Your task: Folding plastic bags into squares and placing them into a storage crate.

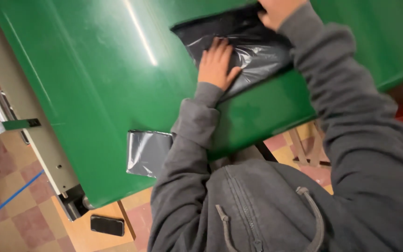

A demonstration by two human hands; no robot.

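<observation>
Leaning over a green table [94, 93], a person in a grey hooded top flattens a dark grey plastic bag [257, 51] on its shiny surface. Their left hand [216, 65] lies open, palm down, fingers spread on the near part of the bag, pressing it to the table. Their right hand [278, 11] sits at the bag's far edge, partly cut off by the top of the view; it seems to pinch the plastic, though I cannot tell for sure. A second grey bag [148, 153] hangs over the near table edge, beside the left sleeve. A black phone [107, 225] rests on a wooden surface below. The step looks like smoothing or folding; next would call for keeping the left palm firm while the right hand draws the plastic taut.
</observation>
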